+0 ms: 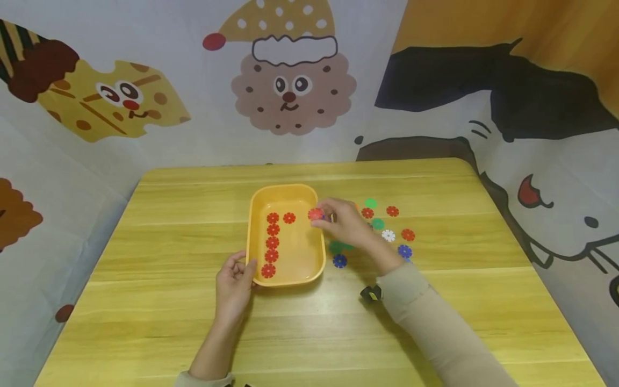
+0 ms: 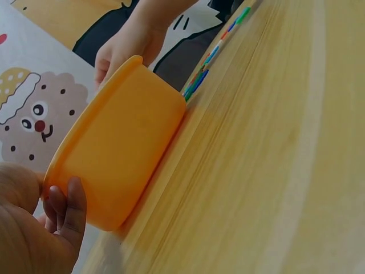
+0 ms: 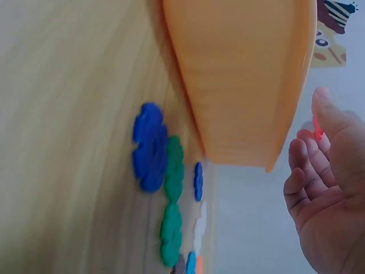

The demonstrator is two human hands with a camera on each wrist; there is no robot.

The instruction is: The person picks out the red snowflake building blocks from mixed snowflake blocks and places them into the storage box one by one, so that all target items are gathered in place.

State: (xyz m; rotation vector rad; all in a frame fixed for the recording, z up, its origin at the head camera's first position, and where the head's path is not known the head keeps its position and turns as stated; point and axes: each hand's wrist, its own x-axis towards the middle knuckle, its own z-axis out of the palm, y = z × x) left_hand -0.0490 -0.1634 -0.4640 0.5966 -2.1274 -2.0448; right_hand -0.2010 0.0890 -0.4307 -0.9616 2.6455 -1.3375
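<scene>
A yellow-orange plastic tray sits on the wooden table. My left hand grips its near-left corner, thumb on the rim and fingers outside, as the left wrist view also shows. Inside, several red snowflake discs form a column along the left side, and one more red disc lies beside the top of it. Over the tray's right rim, my right hand pinches another red snowflake disc between thumb and fingers. In the right wrist view only a sliver of that disc shows.
Right of the tray, loose snowflake discs lie scattered: a blue one, a white one, a red one, a green one and others partly under my right hand. A patterned cloth hangs behind the table.
</scene>
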